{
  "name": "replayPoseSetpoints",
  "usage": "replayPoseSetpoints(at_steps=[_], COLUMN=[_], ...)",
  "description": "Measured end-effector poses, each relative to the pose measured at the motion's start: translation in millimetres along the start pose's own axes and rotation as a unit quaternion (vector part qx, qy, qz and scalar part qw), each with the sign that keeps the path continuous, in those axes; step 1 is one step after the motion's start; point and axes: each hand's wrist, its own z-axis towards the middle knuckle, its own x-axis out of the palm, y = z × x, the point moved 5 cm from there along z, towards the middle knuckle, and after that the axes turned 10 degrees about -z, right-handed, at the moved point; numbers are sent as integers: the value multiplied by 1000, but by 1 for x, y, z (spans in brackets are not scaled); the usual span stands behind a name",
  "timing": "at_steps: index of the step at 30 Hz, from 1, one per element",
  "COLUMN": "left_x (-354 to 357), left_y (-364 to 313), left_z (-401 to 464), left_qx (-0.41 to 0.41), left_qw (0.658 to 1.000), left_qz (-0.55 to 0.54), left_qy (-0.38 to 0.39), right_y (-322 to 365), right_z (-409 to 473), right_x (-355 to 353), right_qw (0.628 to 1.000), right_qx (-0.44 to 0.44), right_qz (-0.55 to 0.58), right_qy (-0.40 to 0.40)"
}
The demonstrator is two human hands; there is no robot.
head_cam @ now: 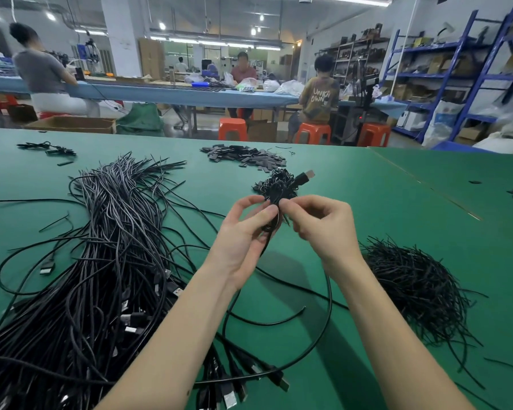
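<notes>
Two hands meet at the centre of the frame, raised a little above the green desk [397,202]. The left hand [246,232] and the right hand [323,226] both pinch a black cable [269,229] between thumb and fingertips, almost touching each other. Its USB plug [306,174] pokes up just above them, and its slack loops down to the desk at lower centre. A big heap of cables [107,261] fills the left, and a pile of thin black ties [412,285] lies at the right.
</notes>
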Motion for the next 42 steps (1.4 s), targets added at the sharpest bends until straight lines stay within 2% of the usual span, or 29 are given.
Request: replayPoseSetpoints(at_steps=[1, 2, 3, 4, 5, 7, 9, 13, 15, 16, 18, 21, 25, 30, 34, 37, 40, 42], left_x=[2, 3, 3, 3, 2, 0, -1, -2, -3, -3, -4, -4, -5, -5, -5, -9, -10, -7], left_y=[-2, -3, -3, -3, -3, -3, -4, -6, -6, -6, -4, -2, -3, -3, -4, -10, -20, -18], left_z=[-1, -2, -2, -2, -3, -3, -2, -2, -3, -3, -4, -5, -3, -4, -3, -1, -2, -4], left_qx=[32, 51, 58, 55, 46, 20, 8, -22, -48, -61, -83, -93, -88, -92, -74, -32, 11, 3], left_qw=[999, 996, 994, 993, 993, 992, 991, 996, 998, 998, 996, 995, 996, 995, 996, 991, 968, 960], left_qz=[37, 64, 82, 95, 104, 117, 132, 81, 34, 17, -7, -26, 0, 30, 51, 131, 244, 270], left_qy=[15, 33, 42, 42, 38, 40, 33, 6, -5, -8, -13, -23, -21, -15, -1, 12, 49, 78], right_y=[-8, -13, -16, -18, -20, -22, -19, -5, 5, 10, 19, 26, 28, 23, 23, 26, 16, 6], right_z=[-2, -8, -13, -13, -12, -6, -1, 1, 1, 2, -2, -10, -14, -13, -11, -8, 1, -4], right_x=[11, 21, 26, 28, 27, 20, 14, 4, -5, -11, -17, -15, -12, -9, -5, -3, -5, -5], right_qw=[977, 915, 861, 844, 855, 910, 946, 986, 994, 989, 956, 913, 877, 869, 872, 892, 930, 941], right_qx=[133, 252, 324, 350, 350, 305, 254, 118, 12, -57, -194, -303, -373, -386, -368, -332, -179, -24], right_qz=[156, 292, 366, 381, 357, 259, 181, 38, -59, -120, -219, -272, -300, -305, -322, -306, -255, -114], right_qy=[66, 118, 138, 142, 137, 112, 91, 114, 87, 58, 28, -1, -36, -50, -30, 30, 197, 318])
